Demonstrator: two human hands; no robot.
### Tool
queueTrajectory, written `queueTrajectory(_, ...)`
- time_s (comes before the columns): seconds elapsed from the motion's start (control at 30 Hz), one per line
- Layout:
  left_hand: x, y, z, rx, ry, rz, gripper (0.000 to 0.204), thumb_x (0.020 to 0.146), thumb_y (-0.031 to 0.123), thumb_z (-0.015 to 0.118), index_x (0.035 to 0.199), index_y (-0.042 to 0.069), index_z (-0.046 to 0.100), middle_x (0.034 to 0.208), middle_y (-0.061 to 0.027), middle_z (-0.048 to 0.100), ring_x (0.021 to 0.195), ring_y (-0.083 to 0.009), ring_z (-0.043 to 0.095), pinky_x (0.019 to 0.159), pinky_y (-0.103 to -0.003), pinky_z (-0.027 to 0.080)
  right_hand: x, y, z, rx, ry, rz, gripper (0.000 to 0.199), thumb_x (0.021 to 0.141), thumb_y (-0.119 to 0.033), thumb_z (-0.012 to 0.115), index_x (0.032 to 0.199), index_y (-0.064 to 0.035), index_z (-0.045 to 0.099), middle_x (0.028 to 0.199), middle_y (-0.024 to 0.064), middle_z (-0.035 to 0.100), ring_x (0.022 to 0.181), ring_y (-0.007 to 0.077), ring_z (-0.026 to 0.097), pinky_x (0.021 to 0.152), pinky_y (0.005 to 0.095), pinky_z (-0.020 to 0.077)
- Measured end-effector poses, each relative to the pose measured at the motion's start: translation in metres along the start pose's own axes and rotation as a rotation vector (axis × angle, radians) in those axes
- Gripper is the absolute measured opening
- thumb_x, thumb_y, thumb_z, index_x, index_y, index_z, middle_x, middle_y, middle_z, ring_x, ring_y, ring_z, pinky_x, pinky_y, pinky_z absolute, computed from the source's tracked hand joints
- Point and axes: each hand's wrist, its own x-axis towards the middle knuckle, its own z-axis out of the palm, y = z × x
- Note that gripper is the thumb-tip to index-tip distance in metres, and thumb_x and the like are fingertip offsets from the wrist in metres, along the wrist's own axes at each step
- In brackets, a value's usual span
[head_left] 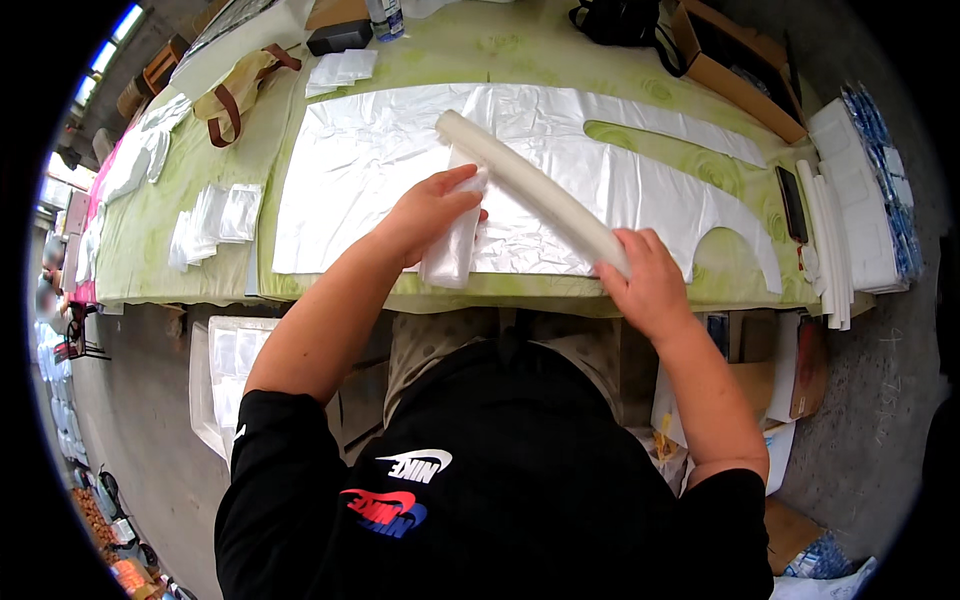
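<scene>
A white plastic apron-shaped sheet [360, 160] lies spread over the table, its strap-like ends and cut-outs toward the right. My left hand [430, 212] is closed on a folded clear plastic sheet [450, 252] above the lower edge of the apron. A pale, translucent tube [540, 190] slants across the apron, with my right hand [650, 282] wrapped round its near right end. Its far left end reaches up past my left fingers. Where the folded sheet meets the tube, I cannot tell whether they touch.
Stacks of folded clear plastic [238, 212] lie to the left, beside a tan bag [240, 90] with brown handles. At right are a phone [791, 204], several white tubes [832, 250] and an open cardboard box [740, 60]. A bottle [385, 18] stands at the back.
</scene>
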Motion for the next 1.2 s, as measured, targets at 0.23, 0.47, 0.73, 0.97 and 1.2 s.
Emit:
queueTrajectory(0.23, -0.038, -0.019, 0.010, 0.131, -0.237, -0.132, 0.041, 0.102, 0.015, 0.063, 0.142, 0.006, 0.060, 0.114, -0.0039, 0.068, 0.093, -0.0110, 0.065, 0.080, -0.027, 0.058, 0.029, 0.020, 0.001, -0.113, 0.010, 0.085, 0.043, 0.088, -0.031, 0.072, 0.119, -0.0033, 0.062, 0.109, 0.0179, 0.063, 0.100, 0.0401, 0.062, 0.086, 0.0477, 0.0532)
queueTrajectory(0.47, -0.061, -0.035, 0.027, -0.058, -0.302, -0.216, 0.041, 0.103, 0.017, 0.063, 0.142, 0.006, 0.059, 0.114, -0.0057, 0.069, 0.094, -0.0126, 0.066, 0.077, -0.027, 0.058, 0.022, 0.023, 0.003, -0.285, 0.189, -0.070, 0.058, 0.083, -0.029, 0.075, 0.134, -0.0056, 0.059, 0.125, 0.0143, 0.060, 0.117, 0.0376, 0.056, 0.102, 0.0483, 0.0458)
queueTrajectory(0.73, -0.096, -0.054, 0.030, -0.370, -0.408, -0.262, 0.046, 0.103, 0.018, 0.063, 0.146, 0.002, 0.053, 0.112, -0.0094, 0.070, 0.091, -0.0152, 0.069, 0.072, -0.027, 0.060, 0.017, -0.055, 0.044, 0.088, 0.042, -0.547, 0.052, 0.076, -0.008, 0.072, 0.128, -0.0118, 0.066, 0.131, 0.0070, 0.062, 0.120, 0.0324, 0.054, 0.106, 0.0463, 0.0402)
queueTrajectory(0.97, -0.109, -0.046, -0.015, -0.048, -0.673, 0.059, 0.083, 0.094, 0.034, 0.078, 0.162, 0.014, 0.034, 0.118, -0.0073, 0.064, 0.080, -0.0090, 0.062, 0.070, -0.024, 0.053, 0.022, -0.052, 0.057, 0.242, -0.037, -0.441, 0.027, 0.076, -0.006, 0.073, 0.101, -0.0168, 0.074, 0.107, 0.0004, 0.074, 0.103, 0.0286, 0.062, 0.095, 0.0411, 0.0448)
queueTrajectory(1.2, -0.066, -0.036, 0.006, 0.893, 0.032, 0.816, 0.071, 0.075, 0.018, 0.087, 0.140, 0.013, 0.059, 0.122, -0.0120, 0.064, 0.120, -0.0324, 0.058, 0.097, -0.044, 0.051, 0.026, -0.052, 0.062, 0.361, 0.000, -0.350, 0.014, 0.081, -0.010, 0.072, 0.094, -0.0133, 0.074, 0.090, 0.0056, 0.073, 0.087, 0.0309, 0.063, 0.081, 0.0410, 0.0478)
